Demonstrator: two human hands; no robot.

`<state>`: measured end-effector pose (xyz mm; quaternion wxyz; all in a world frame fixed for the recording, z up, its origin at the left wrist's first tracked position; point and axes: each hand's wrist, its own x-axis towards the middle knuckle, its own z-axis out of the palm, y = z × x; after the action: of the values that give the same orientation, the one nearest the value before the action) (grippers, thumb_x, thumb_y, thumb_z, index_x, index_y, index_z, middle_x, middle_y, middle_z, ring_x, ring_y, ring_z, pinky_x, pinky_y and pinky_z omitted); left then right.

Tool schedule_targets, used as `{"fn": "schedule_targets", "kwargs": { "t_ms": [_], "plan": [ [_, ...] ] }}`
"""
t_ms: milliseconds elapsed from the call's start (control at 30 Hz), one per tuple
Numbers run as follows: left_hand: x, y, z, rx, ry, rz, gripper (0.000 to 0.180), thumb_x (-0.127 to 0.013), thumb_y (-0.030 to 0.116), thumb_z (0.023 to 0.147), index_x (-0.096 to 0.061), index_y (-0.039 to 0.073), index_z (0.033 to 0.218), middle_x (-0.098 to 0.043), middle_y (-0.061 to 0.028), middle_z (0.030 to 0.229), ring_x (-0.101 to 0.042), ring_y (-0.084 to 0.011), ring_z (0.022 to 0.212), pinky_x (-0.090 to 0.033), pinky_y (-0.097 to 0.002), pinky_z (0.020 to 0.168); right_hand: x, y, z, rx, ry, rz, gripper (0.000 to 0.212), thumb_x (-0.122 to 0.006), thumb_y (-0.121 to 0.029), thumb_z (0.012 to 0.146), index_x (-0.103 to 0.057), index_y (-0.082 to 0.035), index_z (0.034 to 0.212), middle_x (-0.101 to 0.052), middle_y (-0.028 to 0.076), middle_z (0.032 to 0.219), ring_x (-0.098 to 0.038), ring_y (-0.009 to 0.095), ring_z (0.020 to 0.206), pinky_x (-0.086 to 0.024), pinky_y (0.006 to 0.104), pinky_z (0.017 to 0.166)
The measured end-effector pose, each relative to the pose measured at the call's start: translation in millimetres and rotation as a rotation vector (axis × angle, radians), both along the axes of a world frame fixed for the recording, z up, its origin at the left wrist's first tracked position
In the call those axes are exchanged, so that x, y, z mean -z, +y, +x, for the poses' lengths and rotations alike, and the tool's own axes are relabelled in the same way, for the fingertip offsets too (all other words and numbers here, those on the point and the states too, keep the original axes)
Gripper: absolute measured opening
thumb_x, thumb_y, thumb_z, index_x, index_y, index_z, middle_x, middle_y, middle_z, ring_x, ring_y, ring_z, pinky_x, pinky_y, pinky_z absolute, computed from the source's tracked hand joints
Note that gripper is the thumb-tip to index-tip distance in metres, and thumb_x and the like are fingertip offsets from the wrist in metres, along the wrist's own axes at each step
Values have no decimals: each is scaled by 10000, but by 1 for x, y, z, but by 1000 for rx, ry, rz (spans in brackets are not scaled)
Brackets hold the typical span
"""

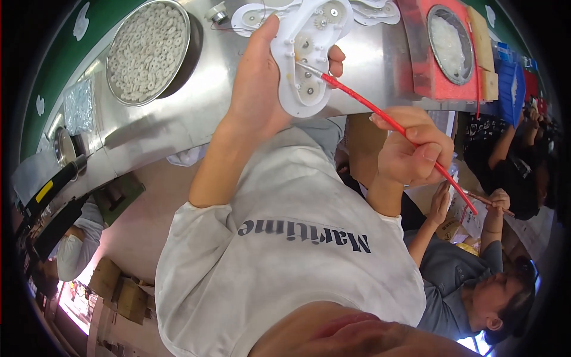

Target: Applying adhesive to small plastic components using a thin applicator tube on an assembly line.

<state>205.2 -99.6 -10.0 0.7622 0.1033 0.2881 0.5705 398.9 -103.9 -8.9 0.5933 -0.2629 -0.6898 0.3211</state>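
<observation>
My left hand (pixel 259 80) grips a white plastic gear housing (pixel 290 89) by its edge, thumb along the left side and fingertips showing at the right. Several white gears on metal pins sit in its recesses. My right hand (pixel 416 149) is closed around a thin paintbrush (pixel 364 102) with a red handle. The brush's pale tip reaches into the housing, beside the gears. A yellowish smear shows near the tip. Behind the housing lie another white housing (pixel 250 18) and a small motor (pixel 218 13) with thin wires.
On the metal table (pixel 205 101), a round metal bowl (pixel 185 53) holds many small white gears. A red box (pixel 421 53) at the right carries a bowl of whitish grease (pixel 447 44). A clear plastic bag (pixel 79 107) lies at the left. A co-worker (pixel 458 268) sits at my right.
</observation>
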Motion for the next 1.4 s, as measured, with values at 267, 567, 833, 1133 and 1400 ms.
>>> {"fn": "schedule_targets", "kwargs": {
  "t_ms": [267, 567, 833, 1133, 1400],
  "plan": [
    [3, -9, -1, -40, 67, 53, 603, -192, 464, 976, -517, 5, 1196, -638, -134, 941, -626, -206, 838, -516, -347, 731, 0, 0, -10, 84, 48, 6, 280, -313, -200, 964, -441, 26, 861, -584, 270, 608, -580, 340, 465, -512, 402, 475],
    [9, -9, -3, -73, 63, 63, 595, -187, 453, 976, -518, 10, 1194, -634, -132, 946, -619, -212, 845, -512, -338, 721, 1, -1, -5, 139, 12, -11, 266, -330, -197, 961, -432, 23, 851, -565, 257, 593, -594, 345, 471, -516, 396, 453],
    [-2, -6, -3, -119, -279, 26, 527, -418, 422, 927, -507, -14, 1208, -637, -162, 951, -636, -253, 807, -520, -352, 720, 5, 5, -11, 113, 54, 53, 270, -314, -206, 969, -424, 28, 891, -570, 275, 585, -594, 346, 464, -518, 391, 469],
    [-2, -6, -3, -126, -250, -43, 569, -240, 453, 970, -504, -4, 1182, -627, -160, 906, -630, -251, 781, -522, -369, 700, 6, 11, -19, 39, -8, 78, 288, -303, -203, 974, -433, 36, 879, -577, 273, 598, -583, 332, 447, -516, 361, 462],
    [-7, -5, -6, -141, -246, -5, 563, -201, 432, 983, -505, 4, 1188, -629, -159, 926, -633, -245, 787, -534, -366, 704, 9, 5, -16, -2, 44, 69, 307, -309, -214, 978, -447, 45, 885, -573, 275, 603, -569, 328, 432, -509, 368, 441]
  ]
}}
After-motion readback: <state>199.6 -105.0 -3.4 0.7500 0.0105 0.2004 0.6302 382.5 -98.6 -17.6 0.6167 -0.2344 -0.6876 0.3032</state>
